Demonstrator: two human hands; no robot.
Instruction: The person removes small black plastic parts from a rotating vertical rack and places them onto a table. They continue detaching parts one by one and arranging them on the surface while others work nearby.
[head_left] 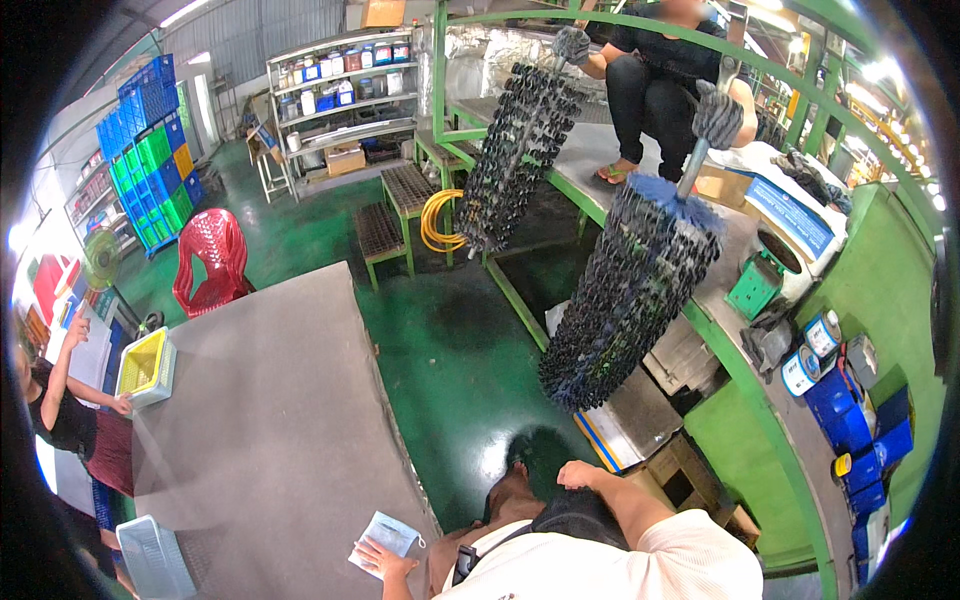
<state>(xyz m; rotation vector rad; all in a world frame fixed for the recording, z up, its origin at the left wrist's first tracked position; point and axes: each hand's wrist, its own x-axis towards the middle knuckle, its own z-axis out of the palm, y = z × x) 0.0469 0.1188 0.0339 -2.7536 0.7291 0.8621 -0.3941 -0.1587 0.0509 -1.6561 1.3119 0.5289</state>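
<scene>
My left hand (388, 562) lies with fingers spread over a light blue face mask (392, 535) on the grey-topped table (270, 400), at its near right corner. The mask's ear loop shows at its right edge. My right hand (577, 475) hangs in front of me above the green floor, fingers curled in, with nothing showing in it. Beyond it hang two long racks on rods, a near one (635, 290) and a farther one (520, 150), both covered in small dark pieces. A person crouching on the platform grips the rods with grey gloves (717, 118).
Cardboard boxes (635, 420) stand under the green-edged platform (735, 350) to my right. Left of the table are a red chair (212, 260) and another person (75, 410). Baskets, one yellow (145, 362) and one pale blue (155, 560), sit along the table's left edge. Metal steps (408, 190) stand ahead.
</scene>
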